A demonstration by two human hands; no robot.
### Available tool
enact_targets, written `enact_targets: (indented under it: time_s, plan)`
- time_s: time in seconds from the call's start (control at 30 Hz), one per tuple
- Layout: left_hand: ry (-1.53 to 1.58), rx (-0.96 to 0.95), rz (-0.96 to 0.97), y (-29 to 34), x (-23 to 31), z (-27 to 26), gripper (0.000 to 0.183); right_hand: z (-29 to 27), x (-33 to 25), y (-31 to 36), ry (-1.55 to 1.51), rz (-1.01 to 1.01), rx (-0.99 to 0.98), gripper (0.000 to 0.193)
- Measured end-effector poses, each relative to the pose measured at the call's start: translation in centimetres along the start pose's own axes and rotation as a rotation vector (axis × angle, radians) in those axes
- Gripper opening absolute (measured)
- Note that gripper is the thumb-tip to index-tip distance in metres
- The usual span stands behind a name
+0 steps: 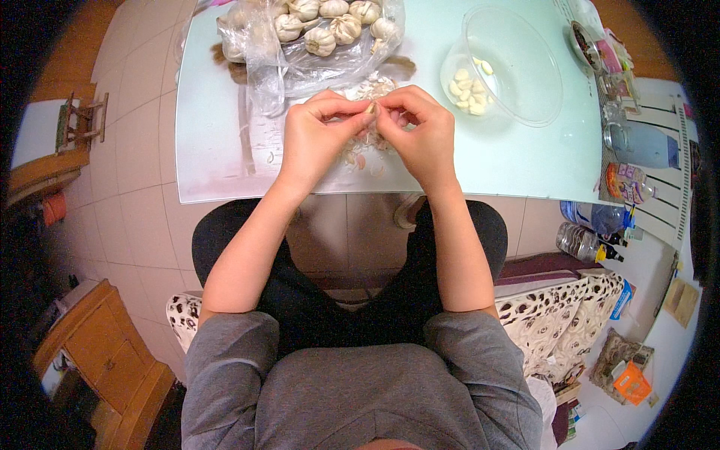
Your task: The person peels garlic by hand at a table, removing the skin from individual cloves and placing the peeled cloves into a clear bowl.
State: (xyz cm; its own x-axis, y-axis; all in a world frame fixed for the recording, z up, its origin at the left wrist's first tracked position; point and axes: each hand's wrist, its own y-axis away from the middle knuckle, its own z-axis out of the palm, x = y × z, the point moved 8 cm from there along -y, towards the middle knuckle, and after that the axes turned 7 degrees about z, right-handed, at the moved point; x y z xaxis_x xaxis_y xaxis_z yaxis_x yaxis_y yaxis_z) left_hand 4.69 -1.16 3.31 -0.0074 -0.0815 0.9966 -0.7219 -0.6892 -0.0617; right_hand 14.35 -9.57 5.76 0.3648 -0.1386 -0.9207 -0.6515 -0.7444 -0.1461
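Note:
Between my fingertips, over the near part of the glass table, is a small garlic clove (371,109). My left hand (319,127) pinches it from one side and my right hand (421,127) from the other, their tips almost touching. Under and around my hands lies a scatter of papery garlic skins (364,155). Beyond my left hand a clear plastic bag (264,75) lies open with several whole garlic bulbs (320,42). To the right of my right hand, a clear plastic bowl (536,105) holds several peeled, pale cloves (470,91).
The glass table (517,165) ends just in front of my lap. Along its right edge stand jars and a blue-tinted container (637,145). Large bottles (589,241) are lower right. A spotted fabric seat (555,315) is behind my right arm; a wooden cabinet (112,349) is at left.

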Motion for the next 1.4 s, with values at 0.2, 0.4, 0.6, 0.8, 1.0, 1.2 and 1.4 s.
enact_targets:
  time_s: [0.2,0.4,0.6,0.8,1.0,1.2,1.4]
  plan:
    - [0.052,0.032,0.052,0.0,0.3,0.0,0.013,-0.3,0.4,0.1,-0.023,0.065,0.055,0.005]
    - [0.484,0.12,-0.176,-0.6,-1.9,-1.0,0.02,-1.5,2.0,-0.1,-0.114,0.14,0.21,0.004]
    - [0.511,0.074,-0.194,-0.7,-2.1,-0.9,0.022,-0.6,0.4,0.0,0.027,0.024,0.144,0.009]
    - [0.451,0.019,-0.191,-0.5,-1.7,-0.4,0.024,-0.6,0.5,0.0,0.026,0.037,0.098,0.011]
    - [0.85,-0.043,-0.408,0.0,-3.1,0.6,0.023,-0.5,2.1,0.0,-0.142,0.163,0.085,0.011]
    - [0.954,-0.118,-0.442,0.1,-3.6,1.3,0.033,-0.8,1.6,-0.3,-0.169,0.122,0.099,0.009]
    - [0.828,-0.063,-0.433,0.3,-3.3,1.3,0.024,-0.1,1.1,-0.2,-0.269,0.149,-0.014,0.01]
